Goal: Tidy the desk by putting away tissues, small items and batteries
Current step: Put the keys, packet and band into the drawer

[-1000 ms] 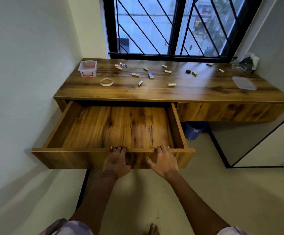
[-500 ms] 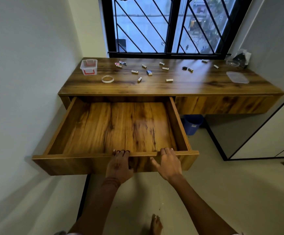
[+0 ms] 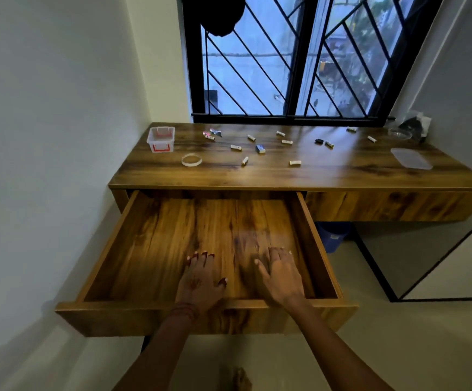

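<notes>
Both hands, left (image 3: 201, 280) and right (image 3: 281, 273), lay spread and empty-gripped over the open drawer (image 3: 150, 304), probably readying it for batteries (image 3: 244, 161) scattered on the worktop (image 3: 327, 170).

Single head view, high and close, downward over open drawer (image 3: 201, 304) toward window (image 3: 299, 66).

I see small white batteries (image 3: 295, 163) scattered flat across the wooden counter (image 3: 327, 173). A clear box (image 3: 160, 139) with red clasps stands upright at its back left corner.
</notes>
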`<state>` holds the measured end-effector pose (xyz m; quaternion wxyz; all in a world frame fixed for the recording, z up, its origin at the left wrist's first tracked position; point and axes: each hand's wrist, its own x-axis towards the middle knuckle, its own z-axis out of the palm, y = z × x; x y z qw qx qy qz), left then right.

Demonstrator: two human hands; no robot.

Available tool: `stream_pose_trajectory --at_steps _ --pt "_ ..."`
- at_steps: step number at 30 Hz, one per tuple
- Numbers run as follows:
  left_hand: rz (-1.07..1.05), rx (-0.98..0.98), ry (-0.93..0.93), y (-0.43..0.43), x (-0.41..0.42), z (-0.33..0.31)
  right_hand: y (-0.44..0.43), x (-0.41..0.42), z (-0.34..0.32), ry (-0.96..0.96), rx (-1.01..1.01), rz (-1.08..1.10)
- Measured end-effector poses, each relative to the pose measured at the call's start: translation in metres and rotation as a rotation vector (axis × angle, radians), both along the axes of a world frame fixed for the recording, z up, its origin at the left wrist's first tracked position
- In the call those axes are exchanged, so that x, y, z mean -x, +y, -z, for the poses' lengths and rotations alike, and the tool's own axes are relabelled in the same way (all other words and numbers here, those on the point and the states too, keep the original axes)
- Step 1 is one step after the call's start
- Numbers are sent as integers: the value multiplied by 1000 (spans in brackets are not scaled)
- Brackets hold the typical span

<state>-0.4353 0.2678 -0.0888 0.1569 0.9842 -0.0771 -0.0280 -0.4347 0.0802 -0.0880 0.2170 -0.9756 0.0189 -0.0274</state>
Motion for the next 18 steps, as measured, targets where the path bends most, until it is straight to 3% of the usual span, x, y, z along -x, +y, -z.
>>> stream_pose_trajectory --at_steps 18 --pt "-117 8 -18 33 -278 -40 24 -296 -50 -32 -137 -54"
